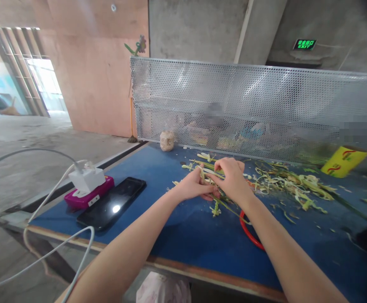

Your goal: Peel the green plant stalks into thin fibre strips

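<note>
My left hand point(197, 185) is closed around a pale green plant stem point(202, 173), whose kind I cannot make out. Close against it, my right hand point(232, 179) bends over the same stem with its fingers pinched together. The fingertips partly cover each other, so the exact grip is hidden. More pale stems point(207, 157) lie just beyond my hands. A small curled green piece point(215, 209) rests on the blue table point(183, 235) below them. A red ring-shaped object point(249, 233) is partly hidden under my right forearm.
Peeled strips and stems point(292, 185) are heaped on the right, near a yellow roll point(344, 161). A perforated metal screen point(253, 105) closes the far edge. At left are a black phone point(112, 204), a magenta power strip point(90, 195), a white charger point(87, 181) and cables.
</note>
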`<state>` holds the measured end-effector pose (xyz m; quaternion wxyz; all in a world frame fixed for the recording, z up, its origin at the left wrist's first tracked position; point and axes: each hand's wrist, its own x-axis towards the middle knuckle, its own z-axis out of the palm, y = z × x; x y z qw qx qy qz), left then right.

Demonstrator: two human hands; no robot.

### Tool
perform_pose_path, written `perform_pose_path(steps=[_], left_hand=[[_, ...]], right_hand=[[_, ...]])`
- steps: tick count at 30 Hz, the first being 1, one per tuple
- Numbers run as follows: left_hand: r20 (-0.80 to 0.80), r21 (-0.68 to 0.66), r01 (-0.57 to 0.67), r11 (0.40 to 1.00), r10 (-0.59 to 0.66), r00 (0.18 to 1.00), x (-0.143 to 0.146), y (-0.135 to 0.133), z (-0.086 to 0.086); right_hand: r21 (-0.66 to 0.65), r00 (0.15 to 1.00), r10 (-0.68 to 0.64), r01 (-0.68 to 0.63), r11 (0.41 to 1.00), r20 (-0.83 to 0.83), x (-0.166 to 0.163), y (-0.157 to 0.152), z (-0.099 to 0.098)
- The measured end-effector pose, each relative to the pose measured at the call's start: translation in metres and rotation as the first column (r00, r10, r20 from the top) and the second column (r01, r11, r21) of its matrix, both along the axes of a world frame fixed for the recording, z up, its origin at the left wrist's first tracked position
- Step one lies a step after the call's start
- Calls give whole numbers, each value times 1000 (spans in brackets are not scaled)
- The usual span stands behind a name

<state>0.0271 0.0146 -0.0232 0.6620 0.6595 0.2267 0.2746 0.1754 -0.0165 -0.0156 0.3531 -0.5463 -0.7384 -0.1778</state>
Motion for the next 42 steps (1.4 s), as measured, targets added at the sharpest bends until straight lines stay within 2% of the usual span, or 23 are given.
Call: perform_pose_path(steps=[4,6,8,13,16,21,26,30,33,36,39,42], left_hand=[[50,-96,-36,995,41,998,-1,2,4],[58,-116,-48,992,55,997,-2,2,6],[60,-125,-43,991,51,997,-3,2,7],[76,-161,-42,986,54,996,-5,5,5],[91,-228,-32,973,54,994,-7,7,7],[116,-324,65,944,-29,993,-11,7,12],[75,-323,-66,944,96,993,-9,7,11],[-9,-239,-138,961,140,990,-8,6,11],[-53,-155,-190,970,184,982,-8,6,10],[-96,-17,-241,970,238,966,-7,9,7],[-118,123,-218,968,232,965,-5,10,3],[-140,184,-179,966,206,968,-3,10,0]], right_hand=[[-212,958,136,-191,958,-252,2,-2,1],[-253,924,175,-269,929,-339,4,-2,0],[-287,910,211,-322,902,-358,7,-1,-2],[-332,908,277,-378,864,-313,15,0,-3],[-299,925,267,-344,890,-270,19,-2,0],[-276,965,206,-245,929,-162,27,-6,6],[-268,978,207,-199,943,2,30,-9,7],[-188,969,235,-217,958,78,28,-12,9],[-125,960,200,-178,976,197,29,-16,13],[21,941,69,-81,997,332,29,-23,19],[206,905,-130,49,977,404,25,-29,24],[251,841,-214,96,963,497,17,-31,25]])
